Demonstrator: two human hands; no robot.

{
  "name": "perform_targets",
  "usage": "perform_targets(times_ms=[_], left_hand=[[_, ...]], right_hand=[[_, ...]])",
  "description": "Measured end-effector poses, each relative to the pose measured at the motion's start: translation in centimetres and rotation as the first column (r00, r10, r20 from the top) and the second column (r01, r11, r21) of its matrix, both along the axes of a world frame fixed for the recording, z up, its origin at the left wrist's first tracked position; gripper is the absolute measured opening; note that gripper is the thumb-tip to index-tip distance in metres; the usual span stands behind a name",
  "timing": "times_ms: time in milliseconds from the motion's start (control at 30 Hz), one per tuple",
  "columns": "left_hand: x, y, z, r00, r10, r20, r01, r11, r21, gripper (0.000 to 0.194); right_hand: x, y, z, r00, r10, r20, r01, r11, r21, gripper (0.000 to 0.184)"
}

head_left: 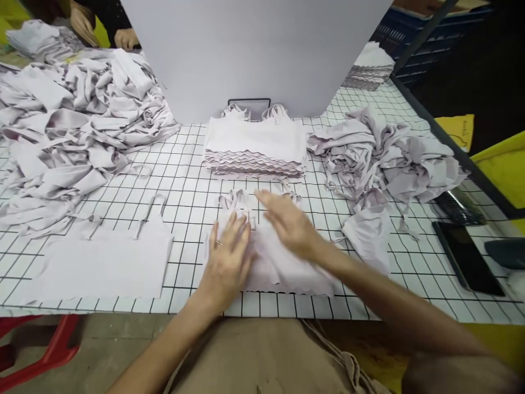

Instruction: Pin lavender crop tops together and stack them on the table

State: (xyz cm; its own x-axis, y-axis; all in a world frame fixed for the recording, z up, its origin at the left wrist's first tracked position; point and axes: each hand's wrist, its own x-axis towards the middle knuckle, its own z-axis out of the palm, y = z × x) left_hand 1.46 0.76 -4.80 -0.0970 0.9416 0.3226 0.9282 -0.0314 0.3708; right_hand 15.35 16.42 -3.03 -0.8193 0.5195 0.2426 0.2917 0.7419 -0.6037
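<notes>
A pale camisole top (287, 268) with thin straps lies on the gridded table in front of me. My left hand (227, 262) rests on its left part with the fingers spread. Over its upper right part is my right hand (289, 224), fingers stretched out and a little blurred by motion; I cannot tell whether it touches the cloth. Just beyond is a neat stack of folded camisoles (256, 142) with wavy hems. Another camisole (106, 262) lies flat to the left, its straps pointing away from me.
Loose garments (77, 120) are heaped at the left, with a smaller heap (389, 153) at the right. A grey panel (254, 54) stands behind the stack. A phone (467, 257) lies near the right edge. Another person's hands (125, 38) show at the back left.
</notes>
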Motion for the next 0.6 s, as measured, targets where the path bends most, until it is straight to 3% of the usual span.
perform_targets(times_ms=[67,133,233,300,367,433,533,600], left_hand=[[0.4,-1.2,-0.7,0.994,-0.084,-0.075,0.078,0.994,-0.079,0.067],[-0.2,-2.3,-1.8,0.992,-0.051,-0.116,0.035,0.991,-0.131,0.082],[-2.0,-3.4,-3.0,0.990,0.020,-0.140,-0.041,0.988,-0.146,0.085],[-2.9,-3.2,-3.0,0.990,0.033,-0.134,-0.048,0.993,-0.110,0.080],[-3.2,-2.0,-2.1,0.995,0.047,-0.087,-0.049,0.998,-0.030,0.067],[-2.9,0.2,-0.6,0.999,0.039,0.028,-0.041,0.996,0.078,0.051],[-2.3,4.8,1.7,0.968,-0.078,0.238,0.033,0.982,0.187,0.033],[-2.0,8.0,2.6,0.940,-0.138,0.312,0.090,0.982,0.166,0.026]], right_hand=[[3.9,-3.5,-1.6,0.985,0.063,0.161,-0.092,0.980,0.174,0.068],[7.8,-5.7,-3.2,0.949,0.043,0.313,-0.132,0.954,0.268,0.088],[12.6,-5.8,-4.1,0.914,-0.060,0.401,-0.067,0.953,0.294,0.089],[14.0,-4.1,-3.6,0.939,-0.115,0.324,0.023,0.961,0.276,0.077],[13.3,-1.3,-2.5,0.970,-0.195,0.142,0.161,0.961,0.224,0.055],[10.6,2.1,-1.1,0.964,-0.262,-0.035,0.265,0.957,0.122,0.033],[5.0,7.0,0.5,0.955,-0.296,0.027,0.296,0.955,0.010,0.017],[1.9,9.3,0.9,0.958,-0.278,0.070,0.280,0.960,-0.029,0.009]])
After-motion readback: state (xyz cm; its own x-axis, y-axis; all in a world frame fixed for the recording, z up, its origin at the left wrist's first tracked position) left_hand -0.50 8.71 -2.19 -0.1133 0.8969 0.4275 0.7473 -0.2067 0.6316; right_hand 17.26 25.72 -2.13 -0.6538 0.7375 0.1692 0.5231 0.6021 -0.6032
